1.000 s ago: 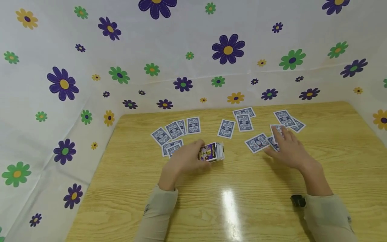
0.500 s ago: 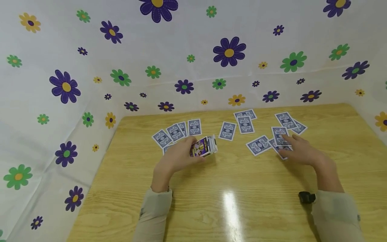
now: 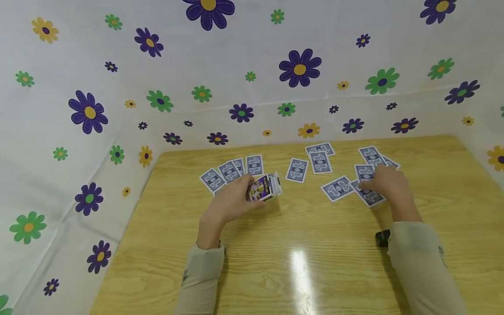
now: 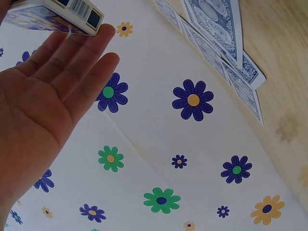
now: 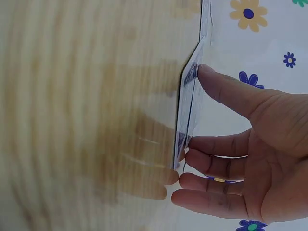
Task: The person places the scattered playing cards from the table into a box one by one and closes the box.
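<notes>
Since the last earlier head view, the right hand [image 3: 390, 183] had swung leftward and farther from the body, over two overlapping playing cards; the left hand [image 3: 228, 201] and the purple card box [image 3: 260, 189] had barely shifted. The upper blue-backed card [image 3: 363, 172] lay face down just left of the right fingers and beyond the thumb, its long axis running away from the person. The lower blue-backed card [image 3: 369, 199] showed on the near side of that thumb, its long axis slanting toward the person and rightward. Right thumb and fingers stood apart, tips at the cards, not closed together; whether they had caught an edge could not be told.

The right hand was clearly the nearer one to this pair. The box was pinched between left thumb and fingers, well to the left of the right fingers, its open end turned their way with cards inside. A slanted card [image 3: 337, 189] lay just left of the right thumb; another overlapping pair [image 3: 371, 155] lay just beyond the right fingers.
</notes>
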A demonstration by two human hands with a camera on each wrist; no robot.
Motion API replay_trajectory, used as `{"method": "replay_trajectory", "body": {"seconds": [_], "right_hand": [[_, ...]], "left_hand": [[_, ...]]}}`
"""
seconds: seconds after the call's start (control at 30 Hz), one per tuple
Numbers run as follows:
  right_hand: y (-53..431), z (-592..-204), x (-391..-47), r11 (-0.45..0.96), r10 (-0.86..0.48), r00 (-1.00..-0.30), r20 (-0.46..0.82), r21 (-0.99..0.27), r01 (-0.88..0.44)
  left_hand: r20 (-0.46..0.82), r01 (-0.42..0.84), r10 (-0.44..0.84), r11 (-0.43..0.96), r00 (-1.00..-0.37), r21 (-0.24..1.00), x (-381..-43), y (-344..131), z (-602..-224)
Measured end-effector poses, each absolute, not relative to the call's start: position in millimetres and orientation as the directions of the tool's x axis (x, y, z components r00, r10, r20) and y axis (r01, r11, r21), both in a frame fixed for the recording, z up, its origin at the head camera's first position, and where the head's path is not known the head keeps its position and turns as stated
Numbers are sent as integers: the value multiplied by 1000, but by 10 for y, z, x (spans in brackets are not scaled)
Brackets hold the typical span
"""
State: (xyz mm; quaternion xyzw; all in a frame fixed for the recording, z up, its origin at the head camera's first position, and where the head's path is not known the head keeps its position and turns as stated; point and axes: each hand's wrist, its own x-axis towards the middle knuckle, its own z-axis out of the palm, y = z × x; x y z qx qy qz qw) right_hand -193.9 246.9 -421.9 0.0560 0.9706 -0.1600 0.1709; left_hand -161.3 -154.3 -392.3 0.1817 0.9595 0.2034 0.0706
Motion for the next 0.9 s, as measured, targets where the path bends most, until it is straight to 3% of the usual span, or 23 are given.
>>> {"method": "replay_trajectory", "body": {"seconds": [0.9], "right_hand": [[2603, -4207, -2019, 819, 94, -881, -463, -468, 333]], "left_hand": [[-81, 301, 358, 869, -930, 392, -1598, -1588, -3830]]}}
